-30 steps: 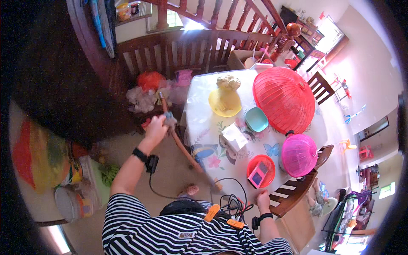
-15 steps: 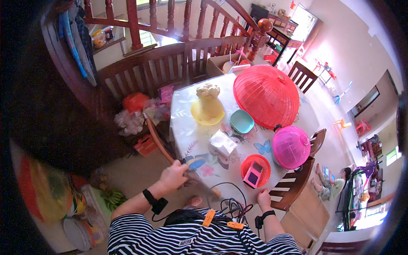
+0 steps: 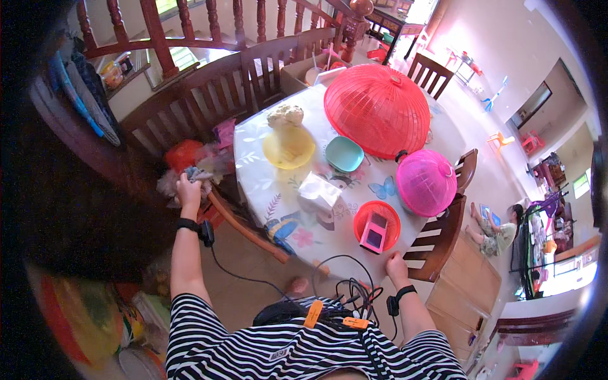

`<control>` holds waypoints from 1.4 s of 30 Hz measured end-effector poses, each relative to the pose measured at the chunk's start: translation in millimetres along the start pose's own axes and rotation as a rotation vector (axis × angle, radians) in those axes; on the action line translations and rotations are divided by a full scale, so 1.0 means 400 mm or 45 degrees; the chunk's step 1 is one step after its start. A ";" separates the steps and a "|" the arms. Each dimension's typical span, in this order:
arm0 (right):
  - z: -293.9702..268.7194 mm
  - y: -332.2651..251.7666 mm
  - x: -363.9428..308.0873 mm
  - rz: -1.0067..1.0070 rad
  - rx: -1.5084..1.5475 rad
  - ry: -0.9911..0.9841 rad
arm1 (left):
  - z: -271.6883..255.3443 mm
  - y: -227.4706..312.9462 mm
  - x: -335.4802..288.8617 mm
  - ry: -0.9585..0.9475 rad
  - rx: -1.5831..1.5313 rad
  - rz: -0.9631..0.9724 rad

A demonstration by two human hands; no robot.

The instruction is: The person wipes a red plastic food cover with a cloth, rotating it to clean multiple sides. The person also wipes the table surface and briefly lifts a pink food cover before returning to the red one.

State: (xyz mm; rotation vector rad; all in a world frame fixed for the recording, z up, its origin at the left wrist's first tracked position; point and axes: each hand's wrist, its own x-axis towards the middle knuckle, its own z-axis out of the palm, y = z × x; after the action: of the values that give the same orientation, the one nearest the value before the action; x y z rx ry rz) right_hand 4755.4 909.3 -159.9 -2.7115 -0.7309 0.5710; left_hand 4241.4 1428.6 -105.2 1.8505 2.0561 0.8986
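Note:
My left hand (image 3: pixel 189 190) reaches out past the chair's curved wooden back rail (image 3: pixel 246 229). Its fingers are closed on a crumpled grey-blue cloth (image 3: pixel 199 174), beside pale plastic bags (image 3: pixel 168 183). At the table's near edge, my right hand (image 3: pixel 398 269) is curled into a fist, with nothing visible in it. Closest to that fist is a red bowl (image 3: pixel 394 233) with a pink device with dark panels (image 3: pixel 375 233) lying across it. A white packet (image 3: pixel 318 191) lies farther in on the table (image 3: pixel 256 183).
A red mesh food cover (image 3: pixel 377 111), a pink one (image 3: pixel 427 183), a teal bowl (image 3: pixel 344 154) and a yellow bowl (image 3: pixel 289 148) stand on the table. Black cables (image 3: pixel 348 297) hang before me. A wooden bench (image 3: pixel 209 104) stands behind; a person (image 3: pixel 497 231) sits on the floor at right.
My left hand has left the chair rail by the table edge, moved farther out to the left, and closed on the cloth. My right fist stays by the table edge. The view has shifted.

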 end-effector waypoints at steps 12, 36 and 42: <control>0.026 0.050 -0.017 -0.056 0.071 0.156 | -0.149 0.201 -0.425 -0.582 -0.211 0.343; 0.007 0.015 -0.006 0.033 0.062 0.060 | -0.011 -0.015 -0.185 -0.246 -0.619 0.204; 0.028 0.009 0.015 -0.097 0.115 0.082 | 0.001 -0.104 -0.013 -0.159 -1.107 -0.415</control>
State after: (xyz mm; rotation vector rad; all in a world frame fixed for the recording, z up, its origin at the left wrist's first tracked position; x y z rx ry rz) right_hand 4756.5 911.2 -172.9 -2.5942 -0.7695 0.4850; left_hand 4208.8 1423.2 -130.6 1.0422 1.4532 1.2607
